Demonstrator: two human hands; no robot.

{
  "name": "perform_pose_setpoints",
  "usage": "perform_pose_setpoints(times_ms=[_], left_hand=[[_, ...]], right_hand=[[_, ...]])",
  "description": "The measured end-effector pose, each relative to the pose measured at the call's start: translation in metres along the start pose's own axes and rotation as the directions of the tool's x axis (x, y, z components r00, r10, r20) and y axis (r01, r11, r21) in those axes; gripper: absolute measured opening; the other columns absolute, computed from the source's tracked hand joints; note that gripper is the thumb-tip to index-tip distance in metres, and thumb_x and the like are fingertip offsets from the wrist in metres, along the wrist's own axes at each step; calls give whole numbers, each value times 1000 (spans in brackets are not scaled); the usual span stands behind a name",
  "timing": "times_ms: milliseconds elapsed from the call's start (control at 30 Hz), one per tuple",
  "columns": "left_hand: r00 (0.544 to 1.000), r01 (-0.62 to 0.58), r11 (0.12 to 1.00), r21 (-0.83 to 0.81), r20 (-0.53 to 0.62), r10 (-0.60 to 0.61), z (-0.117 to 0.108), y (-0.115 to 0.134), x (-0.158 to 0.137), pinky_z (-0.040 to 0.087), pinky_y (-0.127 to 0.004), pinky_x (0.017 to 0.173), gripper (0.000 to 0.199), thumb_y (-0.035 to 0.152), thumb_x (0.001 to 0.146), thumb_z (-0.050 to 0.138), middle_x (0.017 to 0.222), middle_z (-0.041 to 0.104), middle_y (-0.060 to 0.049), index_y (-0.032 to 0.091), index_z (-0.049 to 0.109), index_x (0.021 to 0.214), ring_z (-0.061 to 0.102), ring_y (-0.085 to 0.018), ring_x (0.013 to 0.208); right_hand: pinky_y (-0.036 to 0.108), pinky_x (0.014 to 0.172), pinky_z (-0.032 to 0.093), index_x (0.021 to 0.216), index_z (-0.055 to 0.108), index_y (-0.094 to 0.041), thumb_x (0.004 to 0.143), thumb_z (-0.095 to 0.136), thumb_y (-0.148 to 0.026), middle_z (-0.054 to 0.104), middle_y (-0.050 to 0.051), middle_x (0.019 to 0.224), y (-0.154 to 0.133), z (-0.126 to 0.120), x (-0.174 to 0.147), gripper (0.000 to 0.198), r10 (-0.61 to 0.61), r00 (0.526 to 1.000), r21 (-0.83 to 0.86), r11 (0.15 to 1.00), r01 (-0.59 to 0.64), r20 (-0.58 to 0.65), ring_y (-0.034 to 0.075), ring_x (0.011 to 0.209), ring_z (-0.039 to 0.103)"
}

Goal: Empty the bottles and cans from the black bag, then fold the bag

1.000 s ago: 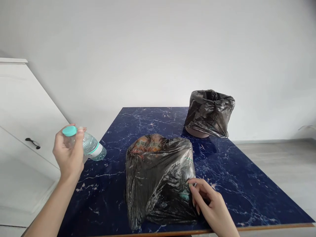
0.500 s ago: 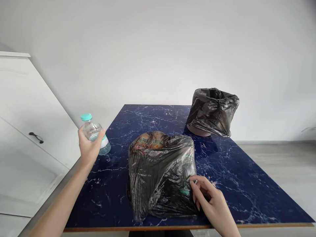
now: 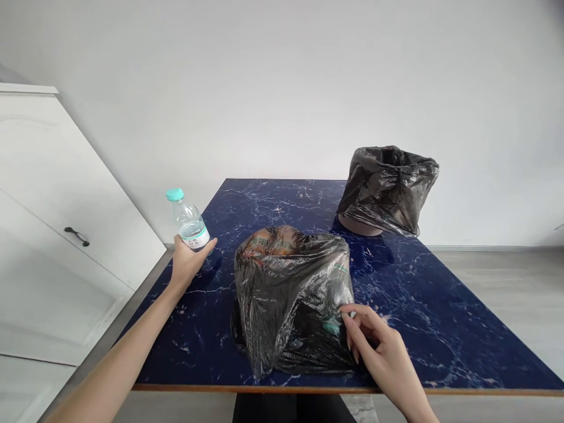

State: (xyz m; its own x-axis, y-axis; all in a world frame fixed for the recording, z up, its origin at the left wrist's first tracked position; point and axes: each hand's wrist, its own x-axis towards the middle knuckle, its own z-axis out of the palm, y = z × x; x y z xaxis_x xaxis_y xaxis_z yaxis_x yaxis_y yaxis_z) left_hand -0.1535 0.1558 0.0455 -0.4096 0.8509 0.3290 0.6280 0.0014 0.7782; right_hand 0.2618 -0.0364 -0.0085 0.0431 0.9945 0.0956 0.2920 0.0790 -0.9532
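On the left side of the table, my left hand (image 3: 188, 263) is wrapped round the lower part of a clear water bottle (image 3: 187, 217). The bottle has a turquoise cap and a white label, and it tilts slightly to the left. Its base is hidden, so I cannot tell whether it touches the table. My right hand (image 3: 379, 338) pinches the right side of a filled black plastic bag (image 3: 291, 305) near the front edge. Through the thin film show an orange-red package at the top left and a turquoise-capped clear bottle at the right.
At the back right of the dark blue marbled table (image 3: 282, 197) stands a bin (image 3: 359, 227) lined with a black bag (image 3: 388, 188), open at the top. A white cabinet (image 3: 79, 188) is on the left, with a pale wall (image 3: 282, 88) behind.
My left hand has moved right, and it now grips lower on the bottle, with the label showing above the fingers. My right hand keeps its pinch on the bag. The view has shifted slightly.
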Motion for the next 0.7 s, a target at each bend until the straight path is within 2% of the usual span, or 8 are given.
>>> perform_pose_setpoints(times_ms=[167,300,433,467,533,600,633,700], left_hand=[[993,97,993,-61,65,-93,-7,2,-8,47,-57,120,115,53,74,94,152,60,-26,18,22,156,61,-40,142],[984,150,976,-156,119,-133,-22,5,-29,40,-53,128,113,49,78,92,166,47,-26,23,17,158,45,-34,158],[965,263,922,-283,61,-257,-43,14,-77,38,-55,131,97,50,82,89,171,37,-21,28,28,154,38,-33,162],[973,222,931,-290,2,-232,-48,17,-93,39,-54,131,85,50,85,85,168,41,-19,28,35,150,42,-33,160],[997,41,977,-209,-60,-55,-59,26,-125,43,-52,128,59,50,93,76,156,54,-13,28,47,140,51,-32,153],[987,-136,990,-30,84,138,-68,35,-154,56,-45,114,31,48,102,67,134,68,-8,28,62,125,65,-29,134],[947,-263,965,14,194,255,-71,40,-166,60,-40,106,22,43,106,62,126,71,-7,28,66,121,70,-27,124],[809,-485,874,29,394,436,-74,49,-184,62,-35,98,20,33,110,56,123,73,-7,28,69,125,72,-25,116]], right_hand=[[25,56,50,121,67,-23,107,59,-58,60,-2,71,3,-1,-1,38,14,1000,7,1000,-14,17,15,57,61],[25,57,50,121,68,-24,106,60,-58,61,-2,71,3,-1,-2,38,7,1000,1,1000,-7,16,15,56,61],[25,57,49,118,69,-24,105,60,-60,60,-2,70,-2,2,-5,39,11,1000,11,1000,-11,-29,15,56,59],[25,58,49,118,70,-24,105,60,-60,60,-2,70,-3,3,-5,39,12,999,11,1000,-12,-41,15,57,59],[25,59,49,117,70,-24,106,60,-59,59,-2,70,-5,4,-6,38,9,999,5,1000,-9,-51,15,57,58],[25,60,49,118,69,-25,106,59,-59,59,-3,70,-5,4,-6,37,1,999,-3,1000,-1,-38,15,57,58],[25,60,49,118,69,-25,106,59,-58,59,-3,71,-4,4,-5,37,-3,1000,-5,1000,3,-29,15,57,59],[25,59,49,118,69,-24,106,58,-58,59,-2,71,-2,3,-4,37,-14,1000,-10,1000,14,-14,15,57,59]])
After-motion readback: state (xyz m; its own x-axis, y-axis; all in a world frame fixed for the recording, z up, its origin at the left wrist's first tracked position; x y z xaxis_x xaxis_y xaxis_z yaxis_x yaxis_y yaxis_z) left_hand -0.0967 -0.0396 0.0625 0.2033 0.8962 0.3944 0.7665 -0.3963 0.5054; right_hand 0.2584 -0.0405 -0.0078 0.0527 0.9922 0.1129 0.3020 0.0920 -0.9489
